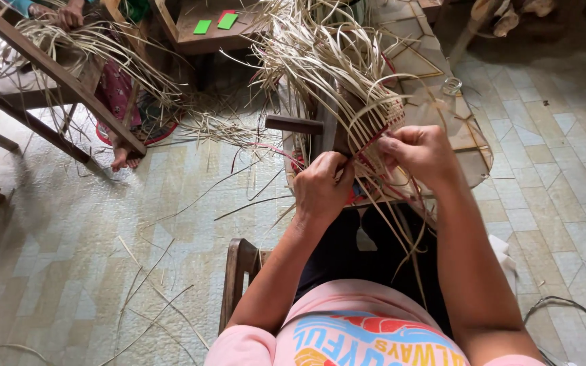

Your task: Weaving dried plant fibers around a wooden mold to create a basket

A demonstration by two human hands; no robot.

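While the far left edge of the floor shows another person's hand and bare foot beside a slanted wooden frame, that person works a separate bundle of pale strips and stays well apart from the wearer. Loose strips lie scattered across the tiled floor toward its near left corner, apparently offcuts. A wooden chair arm sits just left of the wearer's lap. Two green cards lie on a low wooden tray at the top.

Left hand is closed, fingers curled round a few strips at the lower left edge of the half-woven basket; looks like it pins the finished weave so it doesn't slip. A dark wooden form with a peg sticking left sits inside the weave, likely keeping the shape. Right hand is closed too, pinching strips at the basket's lower right edge, touching a red strip that runs between both hands. Basket rests at the near edge of the low tabletop, tilted toward the wearer, unwoven strip ends fanning up and away so they stay clear of the fingers. A small glass jar stands near the tabletop's right edge. A dark cable lies on the floor at the near right corner.
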